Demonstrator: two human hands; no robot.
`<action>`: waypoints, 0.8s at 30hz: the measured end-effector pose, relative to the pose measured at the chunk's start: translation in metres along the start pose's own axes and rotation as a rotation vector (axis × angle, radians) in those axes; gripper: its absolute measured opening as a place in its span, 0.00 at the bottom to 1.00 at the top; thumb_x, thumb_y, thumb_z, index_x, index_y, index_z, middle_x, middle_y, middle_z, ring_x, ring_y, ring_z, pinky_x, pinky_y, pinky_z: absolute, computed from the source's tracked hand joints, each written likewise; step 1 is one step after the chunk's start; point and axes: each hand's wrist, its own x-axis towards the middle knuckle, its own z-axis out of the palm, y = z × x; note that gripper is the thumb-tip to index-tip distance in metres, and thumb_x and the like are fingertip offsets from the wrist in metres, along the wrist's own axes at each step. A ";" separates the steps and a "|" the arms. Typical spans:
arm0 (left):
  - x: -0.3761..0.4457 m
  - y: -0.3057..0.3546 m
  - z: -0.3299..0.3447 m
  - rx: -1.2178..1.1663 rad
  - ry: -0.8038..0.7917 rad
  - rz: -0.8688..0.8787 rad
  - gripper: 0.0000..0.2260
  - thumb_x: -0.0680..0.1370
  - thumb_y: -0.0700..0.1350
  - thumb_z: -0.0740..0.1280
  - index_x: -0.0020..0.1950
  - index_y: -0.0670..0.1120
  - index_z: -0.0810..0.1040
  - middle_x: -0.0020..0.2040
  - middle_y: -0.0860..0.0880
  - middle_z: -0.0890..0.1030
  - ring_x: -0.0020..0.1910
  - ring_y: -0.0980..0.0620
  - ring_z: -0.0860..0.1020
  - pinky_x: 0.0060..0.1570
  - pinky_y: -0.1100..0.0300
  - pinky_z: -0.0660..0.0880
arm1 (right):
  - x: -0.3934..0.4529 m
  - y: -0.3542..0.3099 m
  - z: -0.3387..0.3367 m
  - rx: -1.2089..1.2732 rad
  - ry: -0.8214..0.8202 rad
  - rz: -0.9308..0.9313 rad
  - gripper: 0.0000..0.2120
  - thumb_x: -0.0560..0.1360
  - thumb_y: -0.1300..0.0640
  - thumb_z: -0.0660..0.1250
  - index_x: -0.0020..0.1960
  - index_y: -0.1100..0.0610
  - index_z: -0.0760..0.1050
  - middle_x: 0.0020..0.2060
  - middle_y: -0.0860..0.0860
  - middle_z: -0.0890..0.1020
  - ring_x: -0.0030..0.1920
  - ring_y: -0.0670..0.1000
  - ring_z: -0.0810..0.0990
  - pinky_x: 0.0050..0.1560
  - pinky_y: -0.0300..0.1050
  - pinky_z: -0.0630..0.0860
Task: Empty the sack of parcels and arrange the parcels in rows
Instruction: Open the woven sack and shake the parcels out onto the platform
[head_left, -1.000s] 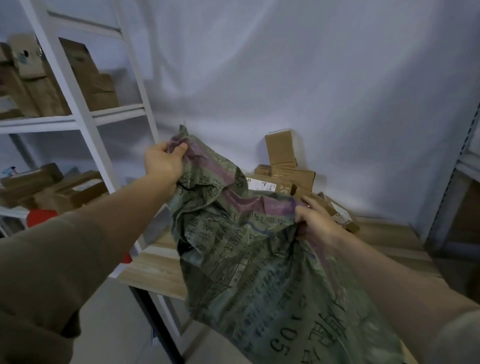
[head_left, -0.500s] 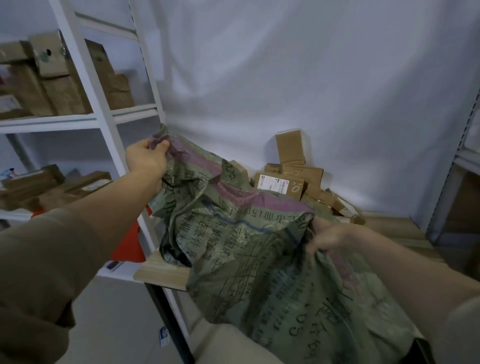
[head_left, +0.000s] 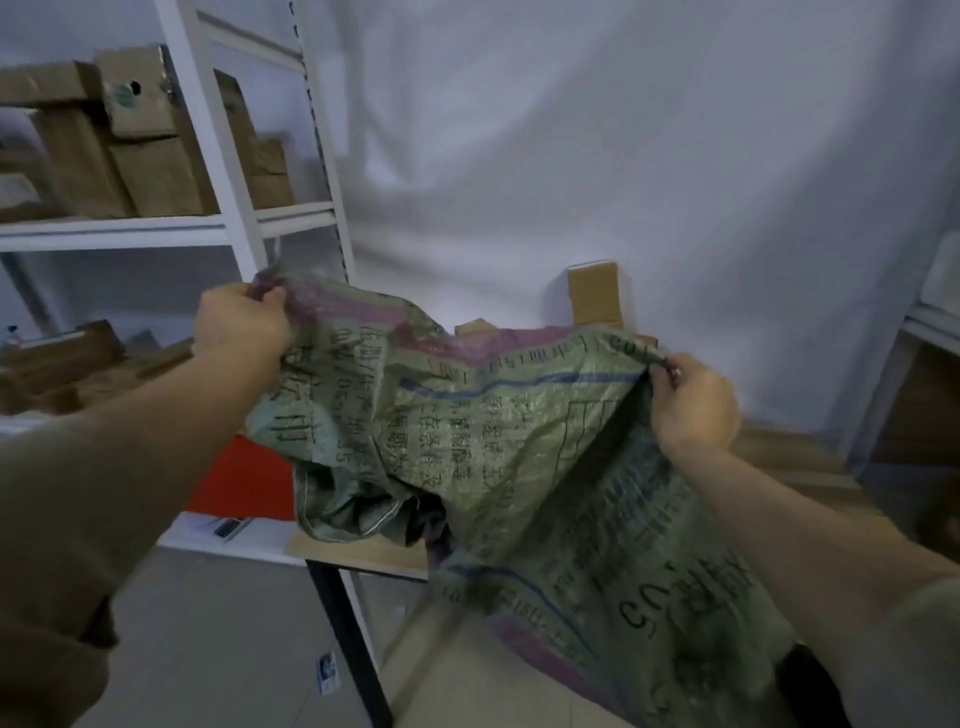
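Observation:
A green woven sack (head_left: 498, 447) with printed black characters and purple stripes hangs stretched between both hands over the wooden table (head_left: 358, 551). My left hand (head_left: 239, 325) grips the sack's upper left corner. My right hand (head_left: 693, 402) pinches its upper right edge. The sack sags limp and crumpled onto the table. Behind it, cardboard parcels (head_left: 595, 293) are piled against the white backdrop, and the sack hides most of them.
A white metal shelf rack (head_left: 228, 223) with cardboard boxes (head_left: 140, 150) stands at the left, a red item (head_left: 244, 480) on its low shelf. Another rack edge (head_left: 930, 322) is at the right. Grey floor (head_left: 223, 649) lies below the table's black leg (head_left: 353, 644).
Both hands moved apart and spread the sack wide. My right hand rose and went rightward along the edge. The sack now covers more of the parcel pile.

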 end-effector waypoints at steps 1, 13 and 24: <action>0.005 -0.004 -0.003 0.088 -0.029 -0.005 0.15 0.78 0.53 0.66 0.57 0.43 0.82 0.52 0.40 0.83 0.51 0.37 0.80 0.56 0.44 0.77 | 0.009 -0.005 -0.007 -0.028 0.021 -0.031 0.11 0.82 0.52 0.61 0.52 0.55 0.81 0.43 0.57 0.83 0.45 0.62 0.80 0.39 0.47 0.71; 0.027 0.006 0.053 -0.075 -0.217 -0.097 0.13 0.78 0.48 0.61 0.55 0.40 0.78 0.45 0.42 0.83 0.41 0.42 0.84 0.44 0.44 0.83 | 0.111 -0.016 -0.023 -0.103 0.205 -0.027 0.15 0.84 0.52 0.56 0.61 0.54 0.79 0.50 0.64 0.83 0.51 0.67 0.80 0.46 0.56 0.74; 0.062 0.046 0.229 -0.139 -0.247 0.083 0.23 0.79 0.50 0.66 0.72 0.43 0.69 0.53 0.48 0.80 0.54 0.47 0.77 0.57 0.53 0.75 | 0.278 0.026 0.088 0.189 -0.122 -0.053 0.27 0.82 0.56 0.62 0.78 0.55 0.58 0.61 0.57 0.80 0.59 0.60 0.78 0.60 0.58 0.76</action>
